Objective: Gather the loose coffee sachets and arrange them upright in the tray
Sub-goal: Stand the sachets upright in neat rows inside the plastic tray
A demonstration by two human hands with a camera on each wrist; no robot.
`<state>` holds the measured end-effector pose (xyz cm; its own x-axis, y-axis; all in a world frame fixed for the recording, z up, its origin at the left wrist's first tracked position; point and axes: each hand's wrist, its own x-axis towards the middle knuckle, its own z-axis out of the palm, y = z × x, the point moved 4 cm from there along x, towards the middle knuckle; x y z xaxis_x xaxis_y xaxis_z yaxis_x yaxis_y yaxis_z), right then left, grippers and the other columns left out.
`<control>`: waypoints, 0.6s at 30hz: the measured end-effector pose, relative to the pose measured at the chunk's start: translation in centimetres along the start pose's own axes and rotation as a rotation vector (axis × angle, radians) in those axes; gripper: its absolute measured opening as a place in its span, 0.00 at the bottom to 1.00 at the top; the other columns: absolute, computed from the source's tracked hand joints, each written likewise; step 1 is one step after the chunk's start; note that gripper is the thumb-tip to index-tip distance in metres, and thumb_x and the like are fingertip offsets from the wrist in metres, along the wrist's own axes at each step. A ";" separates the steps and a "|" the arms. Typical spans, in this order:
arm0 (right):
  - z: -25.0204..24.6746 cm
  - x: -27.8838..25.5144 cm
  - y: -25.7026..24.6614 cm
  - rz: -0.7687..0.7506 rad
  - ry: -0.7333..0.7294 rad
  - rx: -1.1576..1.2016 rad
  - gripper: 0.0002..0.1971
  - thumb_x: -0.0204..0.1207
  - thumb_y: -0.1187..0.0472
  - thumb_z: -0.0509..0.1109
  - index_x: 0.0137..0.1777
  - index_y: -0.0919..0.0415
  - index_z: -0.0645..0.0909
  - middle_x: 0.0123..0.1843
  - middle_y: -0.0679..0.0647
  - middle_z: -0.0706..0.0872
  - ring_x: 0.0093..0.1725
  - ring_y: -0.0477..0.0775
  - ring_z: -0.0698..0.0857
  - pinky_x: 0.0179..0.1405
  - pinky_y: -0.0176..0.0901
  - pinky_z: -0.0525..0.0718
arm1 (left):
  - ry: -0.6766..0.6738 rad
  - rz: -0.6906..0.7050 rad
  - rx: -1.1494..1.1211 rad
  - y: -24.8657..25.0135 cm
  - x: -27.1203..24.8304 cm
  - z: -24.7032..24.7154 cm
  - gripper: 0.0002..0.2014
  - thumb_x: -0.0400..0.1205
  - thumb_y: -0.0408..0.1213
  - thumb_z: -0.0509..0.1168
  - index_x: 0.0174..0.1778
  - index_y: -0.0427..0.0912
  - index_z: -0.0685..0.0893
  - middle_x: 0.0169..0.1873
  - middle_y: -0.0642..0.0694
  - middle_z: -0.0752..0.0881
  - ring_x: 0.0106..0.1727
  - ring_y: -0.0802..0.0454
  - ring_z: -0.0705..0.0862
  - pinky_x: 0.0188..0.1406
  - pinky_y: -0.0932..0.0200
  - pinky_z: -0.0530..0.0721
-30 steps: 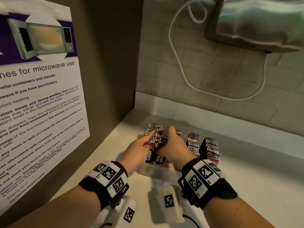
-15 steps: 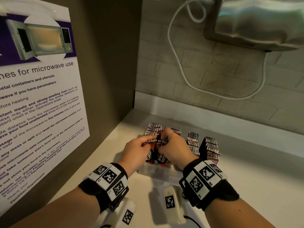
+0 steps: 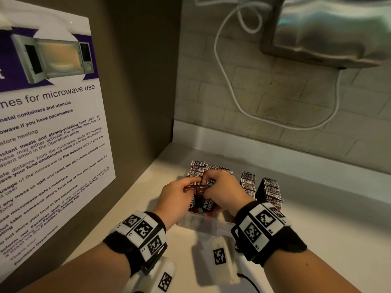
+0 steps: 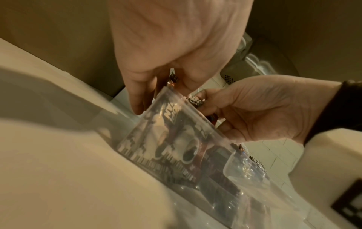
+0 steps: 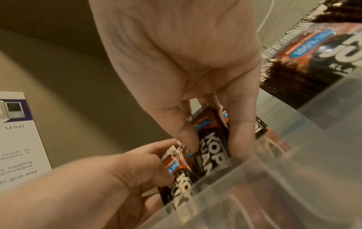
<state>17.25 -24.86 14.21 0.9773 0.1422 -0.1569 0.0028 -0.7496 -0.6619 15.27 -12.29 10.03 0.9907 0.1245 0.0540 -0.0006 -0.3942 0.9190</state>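
A clear plastic tray [image 3: 203,226] stands on the white counter, with dark brown coffee sachets [image 3: 248,182] upright in several rows. Both hands are over its left compartment. My right hand [image 5: 213,143] pinches one "KOPI" sachet [image 5: 212,155] between thumb and fingers, and the sachet stands upright just inside the tray wall [image 5: 254,186]. Beside it, my left hand [image 5: 168,164] pinches the top of a neighbouring sachet [image 5: 181,178]. In the left wrist view the left hand [image 4: 162,93] hangs over the tray [image 4: 215,134], and sachet prints show through the clear wall. The sachets' lower ends are hidden.
A brown side panel with a microwave-use poster [image 3: 48,144] closes in the left. Behind the tray is a tiled wall with a looping white cable [image 3: 228,87]. A steel appliance [image 3: 330,30] hangs at top right. Bare counter [image 3: 328,225] lies to the right of the tray.
Both hands have sunk a little lower onto the left row of sachets. The left fingers have closed in from a pointing touch to a pinch beside the right hand.
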 end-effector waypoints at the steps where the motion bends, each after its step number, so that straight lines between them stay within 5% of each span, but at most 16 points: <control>1: -0.1 0.0 0.0 0.001 0.000 0.008 0.13 0.72 0.71 0.67 0.41 0.49 0.78 0.52 0.59 0.83 0.42 0.64 0.89 0.32 0.59 0.91 | -0.001 -0.003 -0.005 0.0 0.0 0.0 0.21 0.83 0.26 0.60 0.61 0.57 0.87 0.59 0.48 0.86 0.55 0.52 0.84 0.55 0.61 0.84; 5: -0.9 -0.3 0.0 -0.028 0.022 0.020 0.16 0.72 0.73 0.67 0.35 0.49 0.76 0.53 0.59 0.82 0.42 0.63 0.88 0.26 0.55 0.90 | -0.001 -0.011 -0.031 -0.1 0.1 0.1 0.22 0.82 0.25 0.61 0.60 0.57 0.87 0.59 0.47 0.86 0.55 0.51 0.85 0.56 0.56 0.86; 11: -3.5 -0.2 -0.1 -0.041 0.049 0.089 0.15 0.73 0.73 0.70 0.37 0.50 0.78 0.53 0.61 0.82 0.40 0.66 0.89 0.31 0.60 0.90 | -0.004 0.006 -0.034 0.1 0.1 0.1 0.23 0.81 0.24 0.59 0.59 0.57 0.87 0.58 0.48 0.86 0.50 0.51 0.87 0.53 0.53 0.87; 15: -6.2 -0.6 -0.8 -0.062 0.089 0.167 0.15 0.73 0.75 0.70 0.38 0.52 0.77 0.50 0.62 0.81 0.39 0.65 0.88 0.27 0.54 0.90 | -0.003 0.033 -0.037 0.6 -0.1 0.0 0.23 0.80 0.23 0.59 0.60 0.54 0.87 0.62 0.48 0.84 0.56 0.50 0.84 0.57 0.54 0.85; 18: -7.9 -1.3 -1.4 -0.093 0.111 0.213 0.14 0.73 0.74 0.70 0.39 0.54 0.77 0.49 0.66 0.82 0.40 0.68 0.89 0.31 0.58 0.90 | 0.011 0.046 -0.076 1.2 -0.2 -0.3 0.20 0.83 0.26 0.58 0.61 0.55 0.85 0.64 0.49 0.79 0.53 0.56 0.83 0.47 0.62 0.86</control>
<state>17.60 -29.08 21.13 0.9922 0.1235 -0.0144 0.0606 -0.5821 -0.8109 15.07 -12.46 11.24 0.9879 0.1182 0.1006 -0.0565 -0.3297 0.9424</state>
